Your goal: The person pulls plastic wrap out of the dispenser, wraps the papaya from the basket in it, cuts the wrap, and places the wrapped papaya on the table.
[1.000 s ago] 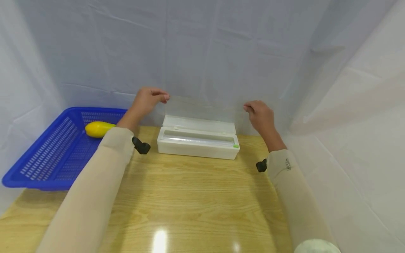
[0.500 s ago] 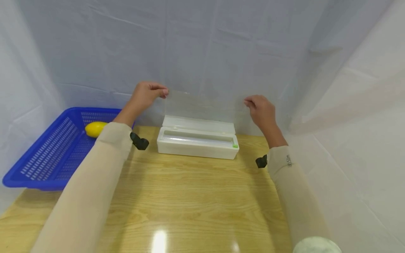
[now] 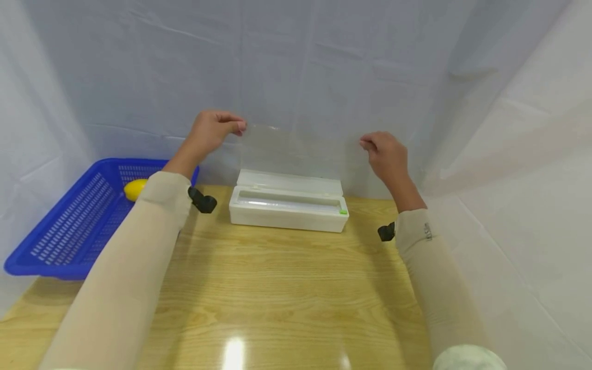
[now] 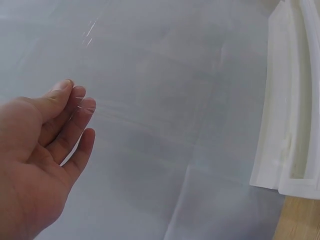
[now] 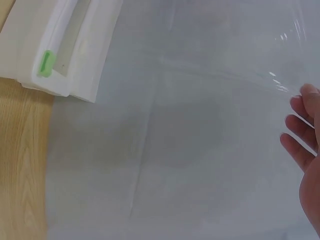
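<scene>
A thin sheet of clear plastic wrap (image 3: pixel 273 146) rises from a white dispenser box (image 3: pixel 287 218), its lid (image 3: pixel 289 182) tipped back. My left hand (image 3: pixel 210 133) pinches the sheet's upper left corner between thumb and fingers; in the left wrist view, creases fan out from those fingertips (image 4: pixel 87 105). The upper right corner is pinched by my right hand (image 3: pixel 388 154), and shiny wrinkles run to its fingers (image 5: pixel 300 125) in the right wrist view. Inside the box a roll shows through the long slot. A green slider (image 3: pixel 343 211) sits at the box's right end.
At the left stands a blue perforated basket (image 3: pixel 60 270) with a yellow, rounded object (image 3: pixel 134 189) inside, partly hidden by my left sleeve. The wooden table (image 3: pixel 277 288) runs up to a pale cloth backdrop (image 3: pixel 296 61), with another white cloth (image 3: pixel 522 180) on the right.
Both hands have risen, the left also drifting slightly left and the right slightly right. More of the plastic wrap stands above the box, which has stayed nearly in place.
</scene>
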`<state>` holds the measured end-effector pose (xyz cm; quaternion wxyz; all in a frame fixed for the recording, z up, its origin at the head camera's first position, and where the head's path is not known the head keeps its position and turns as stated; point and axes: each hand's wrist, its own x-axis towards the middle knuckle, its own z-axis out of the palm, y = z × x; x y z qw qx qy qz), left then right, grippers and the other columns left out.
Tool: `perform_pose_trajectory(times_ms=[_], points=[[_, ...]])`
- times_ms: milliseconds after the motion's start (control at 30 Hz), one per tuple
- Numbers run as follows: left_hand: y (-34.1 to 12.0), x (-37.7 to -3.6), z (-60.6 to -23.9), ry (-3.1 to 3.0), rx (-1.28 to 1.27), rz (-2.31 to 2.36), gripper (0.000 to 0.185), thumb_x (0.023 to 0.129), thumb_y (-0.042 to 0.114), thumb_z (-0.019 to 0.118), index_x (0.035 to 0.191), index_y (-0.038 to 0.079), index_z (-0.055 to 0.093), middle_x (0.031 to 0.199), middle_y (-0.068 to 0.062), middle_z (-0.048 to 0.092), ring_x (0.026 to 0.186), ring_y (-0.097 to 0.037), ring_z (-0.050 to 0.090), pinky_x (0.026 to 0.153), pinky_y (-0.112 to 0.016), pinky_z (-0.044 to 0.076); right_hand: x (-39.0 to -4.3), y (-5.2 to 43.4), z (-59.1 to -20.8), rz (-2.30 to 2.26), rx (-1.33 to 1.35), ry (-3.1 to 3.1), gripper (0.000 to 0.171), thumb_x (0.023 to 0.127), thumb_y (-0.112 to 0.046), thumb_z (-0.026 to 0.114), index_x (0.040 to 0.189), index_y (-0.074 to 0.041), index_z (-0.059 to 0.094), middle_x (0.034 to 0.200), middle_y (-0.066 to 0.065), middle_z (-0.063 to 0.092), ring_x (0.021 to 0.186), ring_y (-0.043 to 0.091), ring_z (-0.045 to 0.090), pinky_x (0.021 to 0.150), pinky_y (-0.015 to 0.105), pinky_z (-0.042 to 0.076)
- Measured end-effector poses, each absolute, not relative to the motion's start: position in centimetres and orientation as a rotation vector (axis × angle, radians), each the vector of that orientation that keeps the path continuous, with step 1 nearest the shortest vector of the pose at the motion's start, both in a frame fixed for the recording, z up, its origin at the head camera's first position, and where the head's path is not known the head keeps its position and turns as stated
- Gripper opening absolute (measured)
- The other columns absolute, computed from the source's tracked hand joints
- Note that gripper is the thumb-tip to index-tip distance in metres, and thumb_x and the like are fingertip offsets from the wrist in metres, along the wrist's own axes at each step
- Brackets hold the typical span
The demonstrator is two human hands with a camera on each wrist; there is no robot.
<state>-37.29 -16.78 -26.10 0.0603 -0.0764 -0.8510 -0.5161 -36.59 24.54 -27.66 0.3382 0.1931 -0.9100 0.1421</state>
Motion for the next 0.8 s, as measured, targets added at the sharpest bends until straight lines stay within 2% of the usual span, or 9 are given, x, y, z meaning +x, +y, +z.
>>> perform_pose_trajectory(times_ms=[200,433,800], points=[[-16.7,-37.2,-25.2,-2.550,-0.235,-1.586,0.042,0.096,0.041,0.068,0.124,0.010,0.072,0.095,0.010,0.074,0.108,-0.017,0.064,0.114,-0.044,0.040,-36.7,24.6,-26.9,0.348,0.511,-2.366,0.027,0.103,-0.025,0.058,0.111,-0.004,0.074,0.106,0.016,0.074,0.099,0.034,0.067,0.083,0.052,0.056],[-16.6,-37.0,-24.4,-2.529,-0.236,-1.591,0.042,0.095,0.043,0.068,0.123,0.013,0.073,0.104,0.003,0.075,0.113,-0.018,0.061,0.115,-0.045,0.038,-36.5,24.6,-26.0,0.343,0.548,-2.305,0.026,0.103,-0.023,0.059,0.110,-0.003,0.074,0.103,0.017,0.074,0.097,0.035,0.067,0.081,0.052,0.056],[-16.4,-36.9,-23.1,-2.462,-0.253,-1.624,0.039,0.094,0.038,0.071,0.120,0.009,0.074,0.091,0.011,0.074,0.101,-0.012,0.065,0.113,-0.041,0.039,-36.4,24.6,-24.9,0.372,0.507,-2.301,0.027,0.103,-0.026,0.059,0.109,-0.004,0.075,0.106,0.016,0.073,0.099,0.035,0.066,0.082,0.054,0.056]])
